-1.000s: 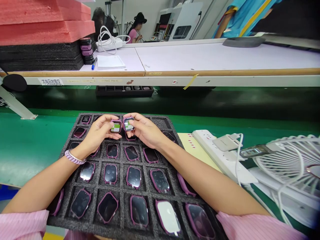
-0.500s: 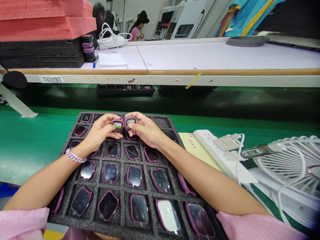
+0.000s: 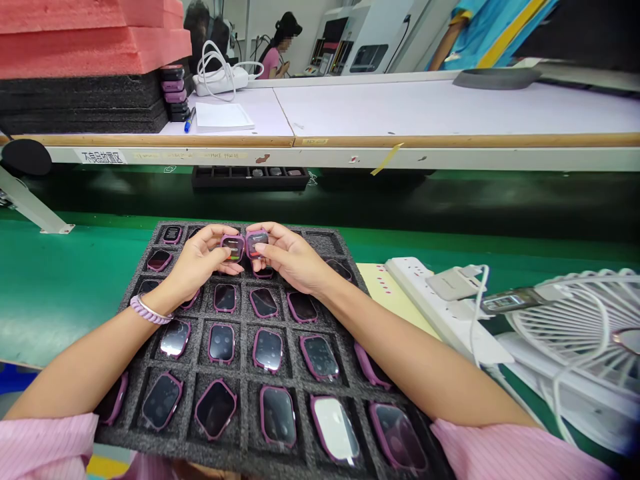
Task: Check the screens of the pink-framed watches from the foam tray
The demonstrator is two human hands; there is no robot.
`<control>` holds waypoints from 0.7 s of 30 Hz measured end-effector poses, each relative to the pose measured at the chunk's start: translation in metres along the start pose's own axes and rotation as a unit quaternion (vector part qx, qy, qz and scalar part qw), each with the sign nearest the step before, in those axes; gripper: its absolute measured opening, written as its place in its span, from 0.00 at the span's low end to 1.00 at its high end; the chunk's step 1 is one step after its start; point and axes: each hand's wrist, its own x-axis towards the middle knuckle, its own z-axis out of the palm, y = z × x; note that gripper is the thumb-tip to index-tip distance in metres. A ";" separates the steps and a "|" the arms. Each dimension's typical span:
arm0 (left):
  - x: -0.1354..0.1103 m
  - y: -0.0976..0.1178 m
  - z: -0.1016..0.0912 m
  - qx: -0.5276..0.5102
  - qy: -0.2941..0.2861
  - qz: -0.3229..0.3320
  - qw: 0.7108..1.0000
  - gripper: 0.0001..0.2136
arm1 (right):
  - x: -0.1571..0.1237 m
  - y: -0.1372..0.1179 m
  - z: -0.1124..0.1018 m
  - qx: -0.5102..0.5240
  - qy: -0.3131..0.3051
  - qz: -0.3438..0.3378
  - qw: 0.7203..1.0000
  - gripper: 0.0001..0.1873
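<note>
Over the back rows of a dark grey foam tray (image 3: 241,400), my left hand (image 3: 207,257) is closed on a purple smartwatch body (image 3: 233,245) without a strap. Beside it, my right hand (image 3: 285,257) grips a second purple smartwatch body (image 3: 257,243). Both screens are lit and face me, each thumb lying on the lower part of its screen. The two watches are side by side, almost touching. Below them, several purple watch bodies with dark screens lie in the tray's compartments; one watch (image 3: 334,427) near the front looks white from glare.
On the right are a white power strip (image 3: 450,320), a charger with a cable, and a white fan (image 3: 575,327). A shelf (image 3: 400,113) runs across behind, with red and black foam stacked (image 3: 90,53) at left. A small black tray (image 3: 220,179) sits under it. People are beyond.
Both watch screens show different content: the green and white patches have given way to darker pages with small coloured bars. My hands have barely moved.
</note>
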 end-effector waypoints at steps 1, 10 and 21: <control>0.000 0.001 0.000 0.002 0.001 0.001 1.000 0.17 | 0.000 0.000 0.000 -0.002 0.000 -0.001 1.000 0.21; 0.000 0.004 0.001 -0.016 0.003 0.002 1.000 0.22 | 0.001 0.001 0.000 0.009 0.018 -0.009 1.000 0.24; -0.117 0.088 0.040 -0.118 -0.307 0.062 0.942 0.31 | -0.068 -0.072 0.043 -0.088 -0.037 -0.128 0.987 0.24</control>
